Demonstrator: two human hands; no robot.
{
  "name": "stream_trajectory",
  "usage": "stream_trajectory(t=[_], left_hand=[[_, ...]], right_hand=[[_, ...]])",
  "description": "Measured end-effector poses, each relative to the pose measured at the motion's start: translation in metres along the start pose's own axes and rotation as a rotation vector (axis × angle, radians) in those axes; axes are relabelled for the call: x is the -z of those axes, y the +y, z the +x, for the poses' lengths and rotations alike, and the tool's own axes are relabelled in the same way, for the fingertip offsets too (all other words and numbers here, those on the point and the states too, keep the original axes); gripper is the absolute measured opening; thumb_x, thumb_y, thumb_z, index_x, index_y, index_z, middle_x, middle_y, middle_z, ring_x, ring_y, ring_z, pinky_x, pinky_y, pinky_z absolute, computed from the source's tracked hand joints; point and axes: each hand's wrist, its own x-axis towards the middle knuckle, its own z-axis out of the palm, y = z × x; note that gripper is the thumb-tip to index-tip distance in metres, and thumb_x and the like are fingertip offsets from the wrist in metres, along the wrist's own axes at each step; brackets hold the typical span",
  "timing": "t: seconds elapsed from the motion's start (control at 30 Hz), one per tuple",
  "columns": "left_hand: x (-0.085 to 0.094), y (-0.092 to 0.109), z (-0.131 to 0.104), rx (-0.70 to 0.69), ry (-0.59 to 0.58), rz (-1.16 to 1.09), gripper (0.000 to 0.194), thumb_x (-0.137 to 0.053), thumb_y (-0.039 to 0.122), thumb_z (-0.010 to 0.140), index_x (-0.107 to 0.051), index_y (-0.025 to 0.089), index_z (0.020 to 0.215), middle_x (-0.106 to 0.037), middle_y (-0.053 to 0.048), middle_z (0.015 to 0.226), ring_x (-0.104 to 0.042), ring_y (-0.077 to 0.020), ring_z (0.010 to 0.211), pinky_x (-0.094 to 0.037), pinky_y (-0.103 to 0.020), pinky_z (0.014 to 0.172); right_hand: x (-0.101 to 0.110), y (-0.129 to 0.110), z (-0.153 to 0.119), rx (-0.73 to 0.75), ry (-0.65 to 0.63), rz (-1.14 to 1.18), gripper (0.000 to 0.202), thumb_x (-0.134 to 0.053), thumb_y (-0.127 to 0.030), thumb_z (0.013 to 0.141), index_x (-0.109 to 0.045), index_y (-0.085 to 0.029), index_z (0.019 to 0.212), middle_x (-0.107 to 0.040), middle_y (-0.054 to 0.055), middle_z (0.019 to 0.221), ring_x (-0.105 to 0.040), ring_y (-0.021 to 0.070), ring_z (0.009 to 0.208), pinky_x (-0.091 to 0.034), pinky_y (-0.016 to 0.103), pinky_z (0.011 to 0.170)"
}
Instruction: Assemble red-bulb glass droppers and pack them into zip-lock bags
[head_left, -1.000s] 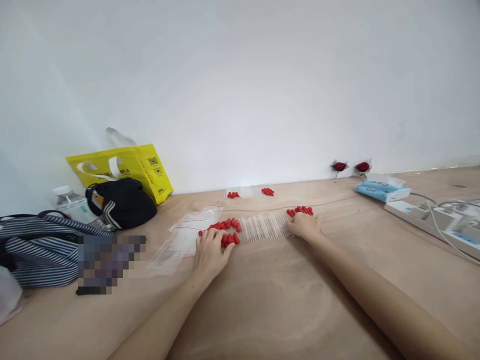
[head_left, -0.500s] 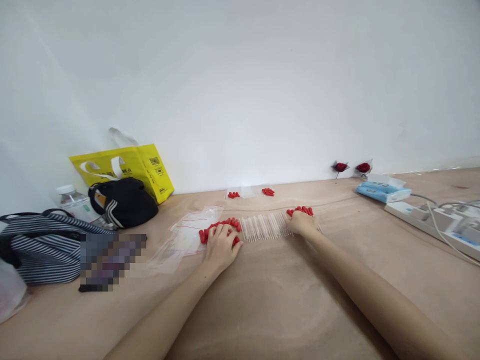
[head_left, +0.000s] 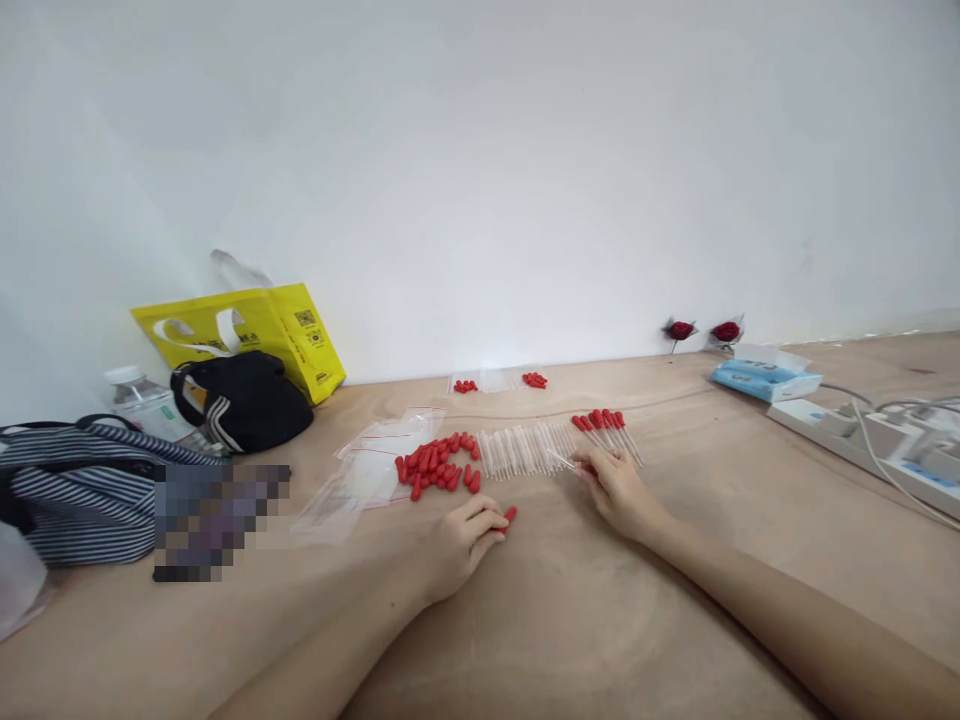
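I take the row of clear tubes (head_left: 517,452) on the table (head_left: 555,620) as my landmark; the tubes lie packed side by side, too close for me to count. Left of it I have a heap of red bulbs (head_left: 427,462), overlapping and also past counting, with two lying a little apart on the side nearest the row. Against the row's right end lie red-capped tubes (head_left: 602,424), five as far as I can make out, their lower ends partly behind my right hand (head_left: 619,495).

That hand's thumb and forefinger are nearly together, pinching one clear tube (head_left: 560,459) that slants across the row's right end. Nearer me than the row, my left hand (head_left: 466,545) has its fingers curled closed on one red bulb (head_left: 511,516), its tip poking out.

Left of the row, flat plastic bags (head_left: 375,465) overlap beside the heap; farther left I count one yellow bag (head_left: 292,335), one black bag (head_left: 259,405), one bottle (head_left: 142,400) and one striped bag (head_left: 82,500). Beyond the row, by the wall, sit two small red clusters (head_left: 535,380). Far right of it are two roses (head_left: 680,331), one blue tissue pack (head_left: 765,381) and one power strip (head_left: 802,415) crowded with plugs and cables.
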Motion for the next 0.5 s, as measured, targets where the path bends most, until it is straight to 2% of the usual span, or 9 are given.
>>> stream_trajectory(t=[0.13, 0.3, 0.5], left_hand=[[0.002, 0.007, 0.001, 0.095, -0.007, -0.124, 0.018, -0.045, 0.012, 0.078, -0.057, 0.017, 0.091, -0.057, -0.005, 0.087, -0.055, -0.0152, 0.077, -0.047, -0.028, 0.07], [-0.003, 0.01, 0.006, 0.195, 0.002, -0.09, 0.024, -0.056, 0.019, 0.072, -0.061, 0.018, 0.095, -0.056, -0.005, 0.093, -0.055, -0.0169, 0.08, -0.047, -0.03, 0.073], [-0.015, 0.011, 0.013, 0.269, 0.031, -0.069, 0.015, -0.05, 0.02, 0.079, -0.065, 0.019, 0.082, -0.059, -0.002, 0.082, -0.056, -0.015, 0.074, -0.045, -0.027, 0.068]], right_hand=[[-0.001, -0.014, -0.007, 0.071, -0.08, -0.005, 0.026, -0.033, -0.018, 0.087, -0.051, -0.017, 0.106, -0.058, 0.008, 0.085, -0.052, 0.0177, 0.078, -0.035, 0.033, 0.074], [0.001, -0.032, -0.007, 0.071, -0.219, 0.03, 0.024, -0.035, -0.017, 0.087, -0.057, -0.019, 0.097, -0.057, 0.006, 0.085, -0.051, 0.016, 0.081, -0.033, 0.031, 0.073], [0.004, -0.04, -0.006, 0.032, -0.181, 0.149, 0.018, -0.04, -0.021, 0.086, -0.058, -0.019, 0.087, -0.059, 0.002, 0.077, -0.052, 0.0133, 0.072, -0.032, 0.032, 0.074]])
